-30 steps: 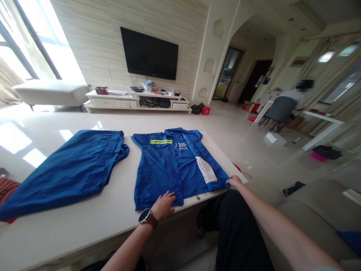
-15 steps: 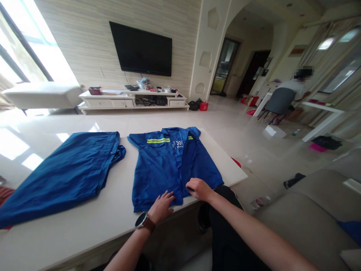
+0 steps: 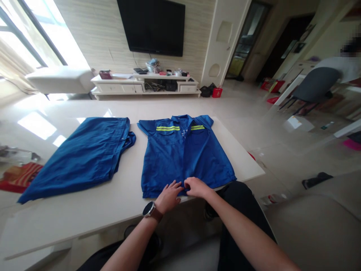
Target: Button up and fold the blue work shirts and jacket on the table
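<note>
A blue work jacket (image 3: 162, 162) with yellow-and-grey stripes across the chest lies face up on the white table (image 3: 113, 203), its collar away from me. My left hand (image 3: 168, 195), a watch on its wrist, rests on the bottom hem with fingers spread. Close beside it, my right hand (image 3: 196, 187) is closed in a pinch on the jacket's front edge, near the hem. The two front panels meet along the middle, and a little white print shows between them near the chest. Left of the jacket lie folded blue trousers (image 3: 87, 150).
A grey sofa (image 3: 316, 222) stands at the right, with a plastic bottle (image 3: 273, 198) on the floor beside it. Beyond the table are a low TV cabinet (image 3: 124, 88) and a white bench (image 3: 62, 81). A person sits on a grey chair (image 3: 317, 84) at far right.
My right hand has drawn the jacket's right-side panel toward the middle, covering most of the white print. Both hands are now closer together. The view has tilted down and turned left.
</note>
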`<state>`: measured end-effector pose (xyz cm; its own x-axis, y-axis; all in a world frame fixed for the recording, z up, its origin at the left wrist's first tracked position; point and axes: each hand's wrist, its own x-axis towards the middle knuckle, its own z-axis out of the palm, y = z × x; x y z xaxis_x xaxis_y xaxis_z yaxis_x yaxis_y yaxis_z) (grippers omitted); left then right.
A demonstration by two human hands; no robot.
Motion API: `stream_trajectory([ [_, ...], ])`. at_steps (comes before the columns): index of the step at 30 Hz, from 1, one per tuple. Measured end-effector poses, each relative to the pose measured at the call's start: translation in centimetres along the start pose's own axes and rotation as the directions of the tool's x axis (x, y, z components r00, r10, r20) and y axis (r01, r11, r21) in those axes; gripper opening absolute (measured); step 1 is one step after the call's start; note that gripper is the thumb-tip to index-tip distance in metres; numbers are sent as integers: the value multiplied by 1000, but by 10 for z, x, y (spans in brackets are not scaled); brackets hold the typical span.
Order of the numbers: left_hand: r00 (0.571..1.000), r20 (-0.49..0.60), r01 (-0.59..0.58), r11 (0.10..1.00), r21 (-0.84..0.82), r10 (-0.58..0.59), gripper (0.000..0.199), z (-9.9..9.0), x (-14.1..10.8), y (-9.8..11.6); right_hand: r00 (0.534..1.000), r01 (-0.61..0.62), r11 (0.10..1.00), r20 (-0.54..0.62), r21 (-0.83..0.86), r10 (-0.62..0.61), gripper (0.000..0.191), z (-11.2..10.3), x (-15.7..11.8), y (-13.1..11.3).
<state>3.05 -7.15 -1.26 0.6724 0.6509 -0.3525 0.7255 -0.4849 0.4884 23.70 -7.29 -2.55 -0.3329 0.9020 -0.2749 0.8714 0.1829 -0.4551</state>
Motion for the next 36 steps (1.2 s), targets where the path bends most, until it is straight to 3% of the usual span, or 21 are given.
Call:
stream_trajectory([
  [4,1000,-26,-12,1000,17,12,55,-1,1,-3,992,-17,1000,123,22,14,15,-16,0,7],
  [8,997,-68,-26,999,36,29,46,1,4,-3,987,34,999,154,25,-38,17,-23,-5,10],
  [12,992,-120,-22,998,60,29,40,4,7,-2,996,58,997,68,-53,-55,15,-34,-11,5],
  [16,995,-102,-13,997,72,21,38,3,8,2,997,65,987,-23,-145,-69,17,-36,-14,0],
  [21,998,-65,0,995,96,6,39,-6,6,12,975,194,968,137,-159,-173,13,-23,-15,1],
  [28,996,-65,-53,996,77,58,18,-18,14,28,998,-23,986,62,-163,33,14,-15,-14,0],
  [36,996,-92,-9,997,79,16,16,-21,25,23,952,-288,953,79,-96,296,27,-13,-11,0],
])
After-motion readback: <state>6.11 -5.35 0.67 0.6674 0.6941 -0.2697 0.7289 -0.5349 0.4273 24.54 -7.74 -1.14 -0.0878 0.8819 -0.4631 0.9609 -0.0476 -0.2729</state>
